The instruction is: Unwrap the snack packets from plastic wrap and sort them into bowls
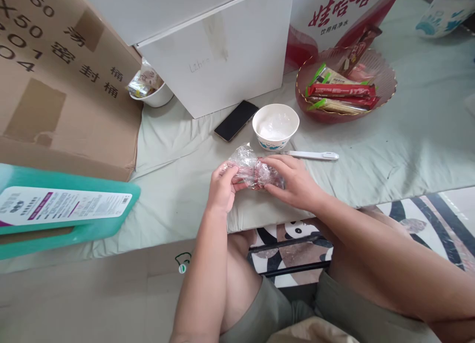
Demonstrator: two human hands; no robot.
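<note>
Both of my hands are at a clear crinkled plastic wrapper point(245, 157) with something reddish inside it, near the front edge of the cloth. My left hand point(223, 183) pinches its left end between thumb and fingers. Curled over the right end is my right hand point(293, 180), thumb below and fingers above. What the wrapper contains cannot be made out. Just behind it stands a white paper bowl point(275, 127) with a blue pattern and clear film inside. A white utility knife point(315, 155) lies beside the bowl, its left end hidden by my right hand.
A black phone point(236, 120) lies behind, near a white box point(222, 56). Wrapped snack bars fill a pink glass bowl point(388, 88) at right. A cardboard box point(74, 135), a green jug point(122, 219) and a small white tub point(159, 96) are at left.
</note>
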